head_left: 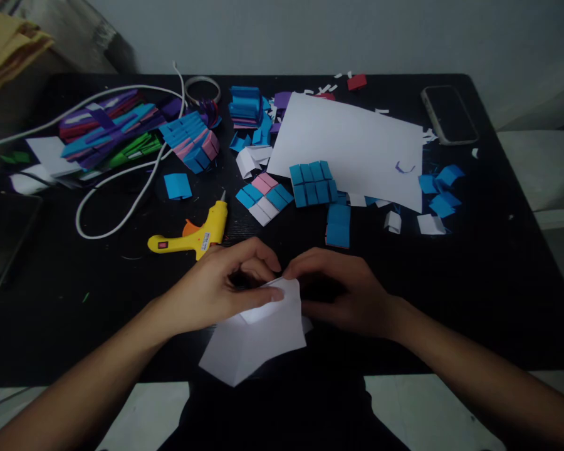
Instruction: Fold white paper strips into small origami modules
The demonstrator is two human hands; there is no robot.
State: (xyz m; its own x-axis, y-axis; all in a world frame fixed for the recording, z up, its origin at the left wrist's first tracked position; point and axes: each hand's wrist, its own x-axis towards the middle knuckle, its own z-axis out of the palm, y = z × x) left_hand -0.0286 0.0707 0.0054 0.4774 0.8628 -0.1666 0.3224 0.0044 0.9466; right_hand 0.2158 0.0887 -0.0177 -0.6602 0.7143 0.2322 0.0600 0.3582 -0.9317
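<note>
A folded sheet of white paper (263, 341) is held near the table's front edge, its lower corner hanging toward me. My left hand (235, 282) pinches it, thumb lying on the upper face and fingers behind. At the paper's top right corner, my right hand (341, 285) grips the edge between thumb and fingers; part of that hold is hidden behind the sheet. Just beyond my left hand lies a yellow hot glue gun (192, 235) with an orange trigger. Blue, pink and white folded paper pieces (266, 199) and a blue folded block (314, 183) sit beyond my hands.
A large white sheet (348, 134) lies at the back among paper scraps. A phone (449, 114) rests at the back right, and another dark device (4, 238) at the left. A white cable (117, 228) loops past bundled coloured strips (108, 128). The black table (451, 282) ends close to me.
</note>
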